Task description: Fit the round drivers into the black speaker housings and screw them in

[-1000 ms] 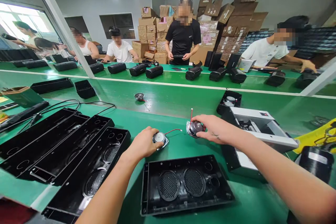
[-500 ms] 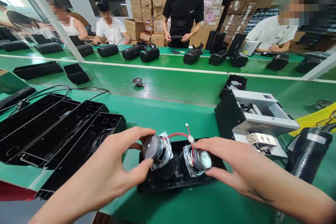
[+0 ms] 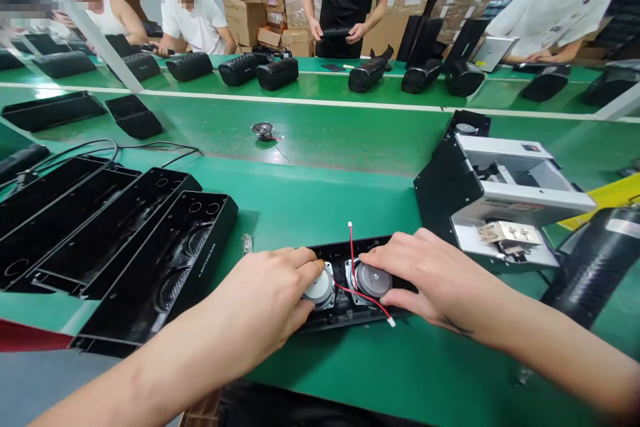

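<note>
A black speaker housing (image 3: 327,325) lies on the green bench in front of me with two round speaker drivers in it, magnets up. My left hand (image 3: 275,290) is closed around the left speaker driver (image 3: 319,290), hiding its left side. Thumb and fingers of my right hand (image 3: 425,270) grip the edges of the right speaker driver (image 3: 375,280). Both drivers sit low in the housing. From them run red wires (image 3: 367,296) with white plugs, one pointing up and one lying over the housing's front edge.
Several open black housings (image 3: 200,267) stand at left near black cables (image 3: 170,147). A grey and black machine (image 3: 515,167) is at right, beside a black cylinder (image 3: 580,267). A loose speaker driver (image 3: 263,131) lies farther back. Several people work beyond a row of black speakers (image 3: 278,73).
The left driver, held tilted above the housing before, now sits down in it. The right driver has also settled flatter. The red wires have shifted and the view has tilted down.
</note>
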### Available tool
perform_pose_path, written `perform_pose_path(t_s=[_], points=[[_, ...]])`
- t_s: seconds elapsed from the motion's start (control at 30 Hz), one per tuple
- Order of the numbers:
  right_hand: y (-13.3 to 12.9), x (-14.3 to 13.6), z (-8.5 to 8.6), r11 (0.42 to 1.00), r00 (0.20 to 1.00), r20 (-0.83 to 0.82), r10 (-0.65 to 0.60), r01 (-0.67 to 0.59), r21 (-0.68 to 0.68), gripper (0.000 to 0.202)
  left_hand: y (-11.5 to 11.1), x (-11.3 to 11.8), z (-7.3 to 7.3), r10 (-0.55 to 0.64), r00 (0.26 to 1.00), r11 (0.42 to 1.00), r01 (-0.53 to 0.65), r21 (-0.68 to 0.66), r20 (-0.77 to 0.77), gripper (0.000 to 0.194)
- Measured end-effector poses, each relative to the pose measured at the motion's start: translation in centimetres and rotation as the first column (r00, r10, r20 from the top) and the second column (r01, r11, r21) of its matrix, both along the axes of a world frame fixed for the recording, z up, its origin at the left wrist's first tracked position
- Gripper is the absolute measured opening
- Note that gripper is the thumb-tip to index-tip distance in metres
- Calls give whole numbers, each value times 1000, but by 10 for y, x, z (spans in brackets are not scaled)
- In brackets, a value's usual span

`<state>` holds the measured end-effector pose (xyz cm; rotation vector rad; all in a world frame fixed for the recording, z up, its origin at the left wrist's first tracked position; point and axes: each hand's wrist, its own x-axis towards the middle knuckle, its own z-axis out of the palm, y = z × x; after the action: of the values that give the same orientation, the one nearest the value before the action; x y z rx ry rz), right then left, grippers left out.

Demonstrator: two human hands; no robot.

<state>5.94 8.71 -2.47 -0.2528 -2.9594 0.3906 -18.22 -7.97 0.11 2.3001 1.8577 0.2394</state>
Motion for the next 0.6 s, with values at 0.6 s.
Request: perform_pose_path(t_s=[0.6], points=[[3,1,2,996,996,-44,77,-75,45,28,-4,-3,-13,-25,999,997,22,80,45,23]])
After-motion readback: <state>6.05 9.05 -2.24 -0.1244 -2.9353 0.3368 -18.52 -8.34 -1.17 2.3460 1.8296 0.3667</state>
